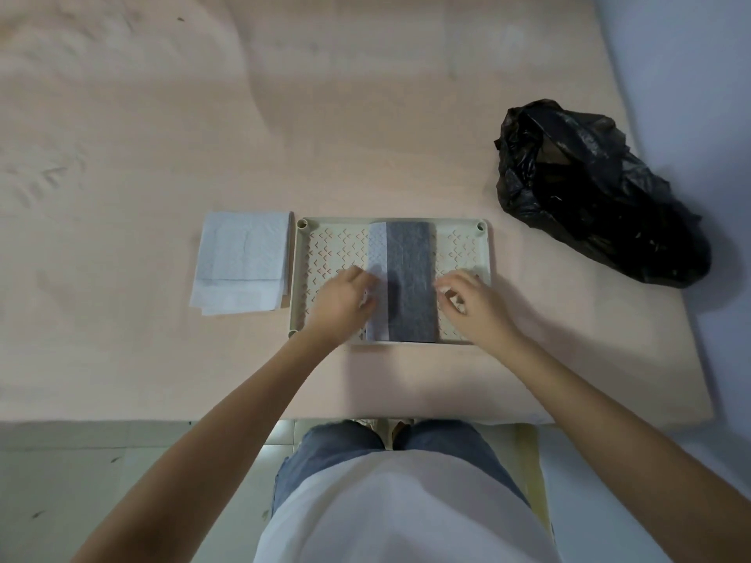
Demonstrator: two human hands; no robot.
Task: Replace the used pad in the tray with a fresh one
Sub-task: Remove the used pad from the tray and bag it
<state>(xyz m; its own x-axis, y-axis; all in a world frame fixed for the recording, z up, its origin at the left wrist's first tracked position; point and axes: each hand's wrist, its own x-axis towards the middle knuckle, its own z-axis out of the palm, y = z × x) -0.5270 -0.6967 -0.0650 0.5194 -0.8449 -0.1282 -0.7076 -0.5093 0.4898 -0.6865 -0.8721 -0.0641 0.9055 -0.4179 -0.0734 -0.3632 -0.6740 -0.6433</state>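
A pale green perforated tray (463, 237) lies on the pink surface in front of me. Across its middle runs the used pad (410, 278), folded into a narrow strip with a dark grey face and a white band on its left. My left hand (341, 302) has curled fingers that pinch the strip's left edge. On the right edge, my right hand (467, 298) also has curled fingers, with a bit of white showing between them. The fresh pad (244, 262), white and folded, lies flat just left of the tray.
A crumpled black plastic bag (589, 188) lies open at the back right, near the surface's right edge. The pink surface (162, 136) stretches far back and left. Its front edge is at my knees, with tiled floor below.
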